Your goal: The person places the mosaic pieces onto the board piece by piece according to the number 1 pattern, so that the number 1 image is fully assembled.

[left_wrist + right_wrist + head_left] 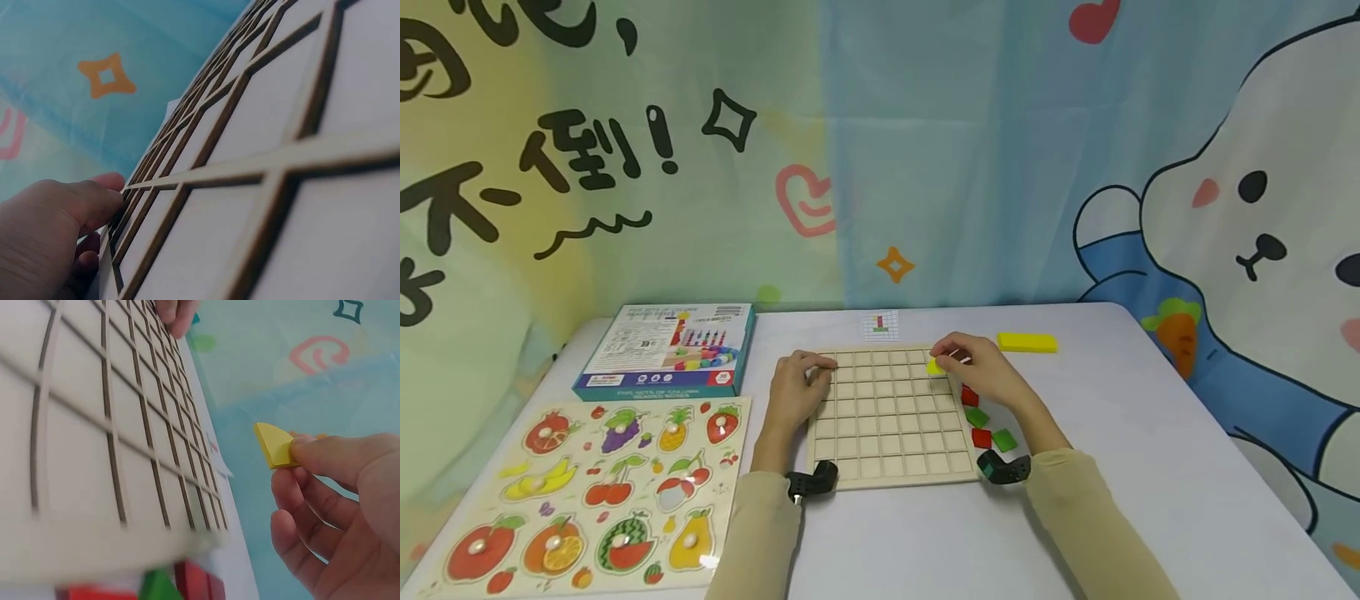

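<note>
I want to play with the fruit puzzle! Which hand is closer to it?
Left. The left hand rests on the grid board's left edge, beside the fruit puzzle. The right hand pinches a yellow tile across the board.

White table (1150, 500); grid board (891, 454), fruit puzzle (591, 492), box (662, 350) (blue), yellow block (1027, 342)

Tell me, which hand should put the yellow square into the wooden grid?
The right hand, probably: it already pinches the yellow square over the grid board's far right corner, while the left hand steadies the board's left edge.
</note>
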A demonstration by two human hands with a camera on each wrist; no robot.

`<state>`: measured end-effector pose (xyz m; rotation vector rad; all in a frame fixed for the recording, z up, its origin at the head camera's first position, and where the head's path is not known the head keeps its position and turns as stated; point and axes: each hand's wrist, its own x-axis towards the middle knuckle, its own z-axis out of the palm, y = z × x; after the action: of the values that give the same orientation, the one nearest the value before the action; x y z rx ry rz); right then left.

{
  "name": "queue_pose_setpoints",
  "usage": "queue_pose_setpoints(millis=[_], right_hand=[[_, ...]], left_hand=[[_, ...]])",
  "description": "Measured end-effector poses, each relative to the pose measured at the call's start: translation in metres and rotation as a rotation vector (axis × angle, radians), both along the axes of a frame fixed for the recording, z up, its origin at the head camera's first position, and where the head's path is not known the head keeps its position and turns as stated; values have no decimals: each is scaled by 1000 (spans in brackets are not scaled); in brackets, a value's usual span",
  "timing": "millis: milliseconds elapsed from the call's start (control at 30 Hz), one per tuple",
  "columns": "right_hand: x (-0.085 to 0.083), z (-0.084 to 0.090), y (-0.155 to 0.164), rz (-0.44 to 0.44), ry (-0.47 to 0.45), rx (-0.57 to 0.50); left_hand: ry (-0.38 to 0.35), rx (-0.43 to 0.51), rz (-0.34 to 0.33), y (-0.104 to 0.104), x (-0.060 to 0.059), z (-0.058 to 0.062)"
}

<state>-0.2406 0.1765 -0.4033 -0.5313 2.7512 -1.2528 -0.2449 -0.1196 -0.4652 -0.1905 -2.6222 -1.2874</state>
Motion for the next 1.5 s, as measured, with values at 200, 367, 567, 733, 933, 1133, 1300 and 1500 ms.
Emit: queue_pose_setpoints(millis=[200,367,567,733,933,1133,1300,1500], right_hand=[[-8,-8,-26,66,-15,-30],[-7,-10,-45,100,-31,-41],[-15,-15,-63,118,-30,-36],[-22,-18,-76,121,-26,-22],[-25,-22,-84,122,-51,-4],[-29,-28,-89,114,-49,21],[-32,-32,-93,107,-24,76],[-34,-32,-96,116,30,102]], left_hand=[[-7,10,16,-5,5,-3],[-10,13,21,-5,9,-5],[-8,13,26,-4,9,-7],[25,15,27,-2,5,-9],[36,5,32,1,4,-10],[32,2,34,3,3,-9],[11,-4,34,3,2,-8],[38,-6,46,2,-2,-2]])
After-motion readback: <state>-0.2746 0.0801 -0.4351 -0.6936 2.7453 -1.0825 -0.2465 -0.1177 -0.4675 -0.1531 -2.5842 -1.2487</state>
